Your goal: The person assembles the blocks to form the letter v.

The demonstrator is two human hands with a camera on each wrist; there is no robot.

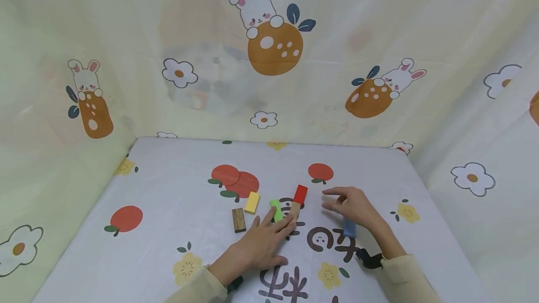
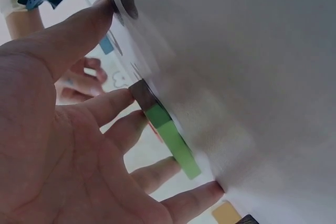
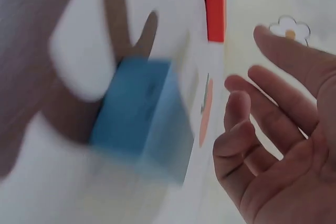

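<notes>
My left hand (image 1: pixel 263 242) lies low over the cloth with its fingers spread. Its fingertips touch a light wooden block (image 1: pixel 295 209) and a green block (image 1: pixel 275 210), which show in the left wrist view as a shaded brown block (image 2: pixel 142 94) and a green block (image 2: pixel 178 150). A red block (image 1: pixel 301 194) stands end to end with the light wooden one. Held in the air to the right, my right hand (image 1: pixel 353 205) has loosely bent fingers with nothing between them. Below it sits a blue block (image 1: pixel 349 228), blurred in the right wrist view.
Left of the green block are a yellow block (image 1: pixel 252 203) and a dark brown wood-grain block (image 1: pixel 238 220). A printed white cloth (image 1: pixel 168 191) covers the table. Cloth curtains (image 1: pixel 202 111) with rabbits and flowers rise behind it and at both sides.
</notes>
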